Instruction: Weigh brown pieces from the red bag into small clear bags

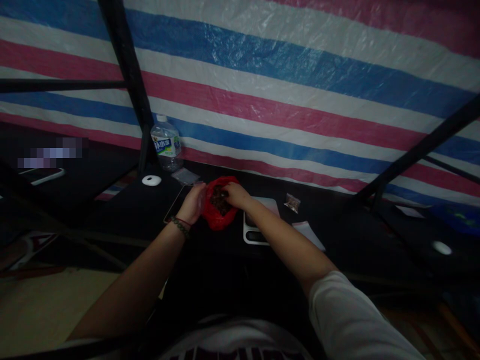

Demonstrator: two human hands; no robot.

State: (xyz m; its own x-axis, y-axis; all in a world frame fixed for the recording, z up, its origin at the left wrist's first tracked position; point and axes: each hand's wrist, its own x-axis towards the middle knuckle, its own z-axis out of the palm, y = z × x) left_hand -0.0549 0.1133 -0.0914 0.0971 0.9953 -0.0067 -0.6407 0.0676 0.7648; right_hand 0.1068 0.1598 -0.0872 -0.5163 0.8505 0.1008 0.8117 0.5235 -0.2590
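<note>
A red plastic bag point(216, 220) stands with its mouth spread on the black table, small dark brown pieces point(220, 200) inside it. On its left side, my left hand point(192, 204) grips the rim, closed. My right hand point(237, 195) reaches over the opposite rim, fingers curled down among the brown pieces; the fingertips are hidden, so what they pinch cannot be made out. Under my right forearm lies a white kitchen scale point(270, 206), partly covered. Further right are a small clear packet with brown contents point(292, 203) and some flat white bags point(309, 235).
Behind my left hand are a dark phone point(173, 210), a clear flat bag point(185, 176), a white oval object point(151, 180) and a large plastic bottle point(166, 145). Black frame posts point(129, 65) rise at both sides before a striped sheet point(262, 100). Another white oval point(442, 247) lies far right.
</note>
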